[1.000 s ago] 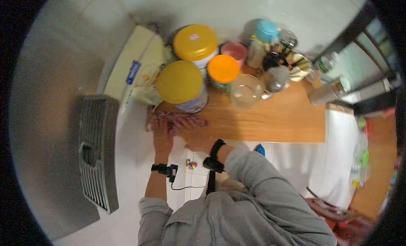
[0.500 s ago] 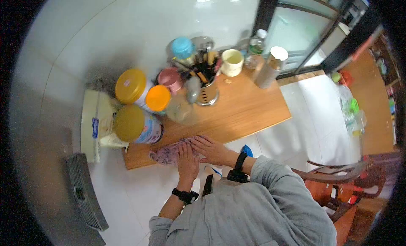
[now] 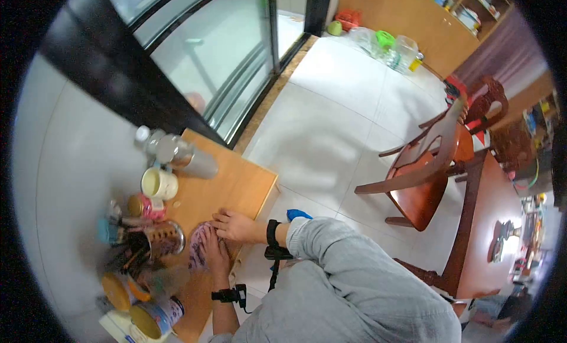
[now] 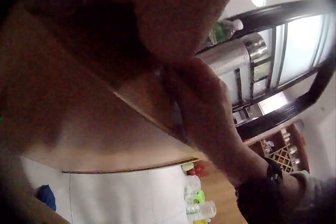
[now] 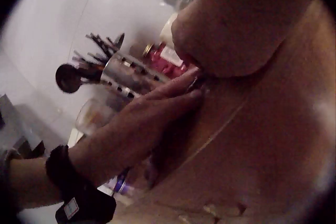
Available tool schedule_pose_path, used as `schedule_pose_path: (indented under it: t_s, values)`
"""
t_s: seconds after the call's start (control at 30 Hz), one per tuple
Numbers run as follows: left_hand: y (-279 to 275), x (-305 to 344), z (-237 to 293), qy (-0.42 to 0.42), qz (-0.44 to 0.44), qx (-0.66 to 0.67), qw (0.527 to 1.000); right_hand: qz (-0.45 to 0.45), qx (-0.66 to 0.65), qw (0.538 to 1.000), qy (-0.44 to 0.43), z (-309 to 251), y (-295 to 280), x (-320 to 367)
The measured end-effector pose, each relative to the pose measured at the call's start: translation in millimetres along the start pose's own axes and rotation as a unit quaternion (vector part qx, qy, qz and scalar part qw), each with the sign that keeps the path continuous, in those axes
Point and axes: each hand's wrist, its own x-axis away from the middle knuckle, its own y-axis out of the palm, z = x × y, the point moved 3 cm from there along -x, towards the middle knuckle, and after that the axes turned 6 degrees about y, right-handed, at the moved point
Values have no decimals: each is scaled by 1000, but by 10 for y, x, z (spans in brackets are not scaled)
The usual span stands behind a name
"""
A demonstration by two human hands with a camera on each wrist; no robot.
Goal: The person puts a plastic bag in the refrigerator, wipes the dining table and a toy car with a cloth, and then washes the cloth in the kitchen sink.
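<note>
On a narrow wooden tabletop (image 3: pixel 230 186) lies a pink-purple patterned cloth (image 3: pixel 195 257), partly covered by both hands. My left hand (image 3: pixel 214 254) rests on it with fingers extended. Close beside, my right hand (image 3: pixel 237 227) lies flat, its fingertips at the cloth's far edge. In the right wrist view the left hand (image 5: pixel 142 113) has its fingers stretched out towards the right one. A perforated metal utensil holder (image 3: pixel 167 240) stands just left of the cloth. Behind it are a jar with a pink label (image 3: pixel 152 208) and a cream mug (image 3: pixel 158 183).
A steel flask (image 3: pixel 199 163) and a clear bottle (image 3: pixel 149 136) stand at the table's far end by a glass door (image 3: pixel 207 65). Large tins (image 3: pixel 156 318) crowd the near end. To the right are tiled floor and a wooden chair (image 3: pixel 419 183).
Both hands and the cloth have slid along the tabletop, away from the large tins and past the utensil holder. The head view has swung right, bringing the chair and door into fuller sight.
</note>
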Motion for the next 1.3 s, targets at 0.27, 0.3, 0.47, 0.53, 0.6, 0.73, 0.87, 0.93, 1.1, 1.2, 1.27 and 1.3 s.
schedule_pose_path:
  t_s: [0.27,0.3,0.47,0.53,0.6,0.73,0.87,0.93,1.1,1.2,1.27,1.3]
  values:
    - [541,-1264,811,128,-50,18,990,0,15,989,145,1106,-663,357]
    - [584,-1353,931,126,-51,9,991,-15,44,984,171,1221,-727,469]
    - [473,-1368,1035,121,26,-2,992,-13,-22,979,202,1223,-862,483]
    - [367,-1176,913,90,33,-149,984,5,56,984,167,1055,-643,497]
    - [327,-879,671,65,46,-148,986,-12,32,988,150,788,-424,422]
    - [243,-344,366,22,37,-150,988,-33,-51,989,135,369,-167,333]
    - [166,354,50,32,62,-206,976,3,-51,994,93,-177,-20,456]
    - [227,509,44,49,67,-257,963,31,-117,989,84,-348,-54,533]
    - [-80,488,462,106,100,-73,987,9,-146,977,154,-597,-234,741]
    - [26,598,496,151,76,-26,985,-47,-148,964,216,-830,-482,945]
    - [379,746,302,64,27,73,995,-63,-153,959,230,-872,-460,1203]
    - [542,809,282,-23,-47,251,967,-22,-163,957,239,-820,-347,1425]
